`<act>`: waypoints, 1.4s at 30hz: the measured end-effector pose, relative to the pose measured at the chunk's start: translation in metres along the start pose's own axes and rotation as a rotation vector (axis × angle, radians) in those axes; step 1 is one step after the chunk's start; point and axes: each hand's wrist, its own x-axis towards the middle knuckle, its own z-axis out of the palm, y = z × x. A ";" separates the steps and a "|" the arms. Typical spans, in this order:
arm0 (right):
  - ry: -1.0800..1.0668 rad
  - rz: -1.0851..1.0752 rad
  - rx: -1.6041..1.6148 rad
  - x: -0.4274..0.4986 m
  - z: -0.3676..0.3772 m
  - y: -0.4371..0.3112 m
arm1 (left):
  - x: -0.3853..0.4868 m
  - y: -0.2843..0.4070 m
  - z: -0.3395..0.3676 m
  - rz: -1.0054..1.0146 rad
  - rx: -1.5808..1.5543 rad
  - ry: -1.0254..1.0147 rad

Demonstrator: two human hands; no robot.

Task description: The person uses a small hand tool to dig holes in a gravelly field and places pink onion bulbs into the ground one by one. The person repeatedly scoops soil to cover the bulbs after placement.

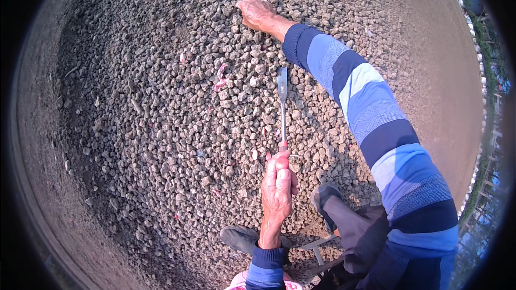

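Observation:
My left hand (277, 193) is closed around the red handle of a narrow, flat-bladed metal hand tool (283, 92). The blade bears writing and points away from me over brown clods or rough stones (225, 104). Small reddish bits show at the left fingertips, too unclear to name. Farther out, my right hand (256, 13) is bent down at the surface of the clods, its arm stretched across from the right. Its fingertips are hidden, so whether it holds anything does not show. A torn pink scrap (221, 77) lies left of the blade.
My dark shoes (240, 238) rest on the clods, with a metal frame (316, 245) between my legs. Part of a pink-and-white container (238, 281) shows below my left sleeve. Smoother soil (447, 88) lies right, bordered by a row of white objects (475, 42) and greenery.

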 end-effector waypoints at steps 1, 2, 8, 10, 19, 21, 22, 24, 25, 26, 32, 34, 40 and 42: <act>-0.002 -0.107 -0.075 -0.014 0.002 -0.006 | 0.001 -0.001 0.001 0.001 -0.017 -0.011; -0.009 -0.143 -0.092 -0.024 0.003 -0.015 | 0.001 -0.001 0.000 0.025 -0.014 -0.018; -0.093 -0.565 0.388 -0.059 -0.022 -0.034 | 0.002 0.003 -0.001 0.034 -0.015 0.006; 0.073 -0.271 0.591 -0.063 -0.032 -0.025 | 0.002 0.006 -0.002 -0.003 -0.034 0.028; 0.054 -0.057 0.404 -0.116 -0.023 0.029 | 0.003 0.018 0.007 0.046 -0.020 0.031; 0.231 -0.059 0.274 -0.132 -0.031 0.028 | -0.002 0.020 0.015 0.058 -0.008 0.035; 0.234 -0.002 0.299 -0.142 -0.036 0.025 | -0.006 0.022 0.018 0.082 0.007 0.038; 0.153 0.211 0.603 -0.173 -0.046 0.018 | -0.015 0.025 0.024 0.070 0.005 0.024; 0.046 0.230 0.523 -0.192 -0.053 0.018 | -0.019 0.026 0.027 0.077 -0.001 0.020; -0.051 0.404 0.736 -0.203 -0.050 0.008 | -0.024 0.026 0.030 0.079 -0.083 0.019; -0.487 0.656 1.520 -0.295 -0.049 -0.039 | -0.034 0.019 0.052 0.039 -0.010 0.053; -0.284 0.702 1.619 -0.302 -0.038 -0.054 | -0.023 0.018 0.056 0.072 -0.021 0.058; 0.161 0.876 1.331 -0.271 -0.008 -0.069 | 0.005 0.030 0.061 0.005 -0.257 0.150; 0.085 0.894 1.444 -0.266 -0.007 -0.082 | 0.004 0.038 0.060 0.022 -0.304 0.184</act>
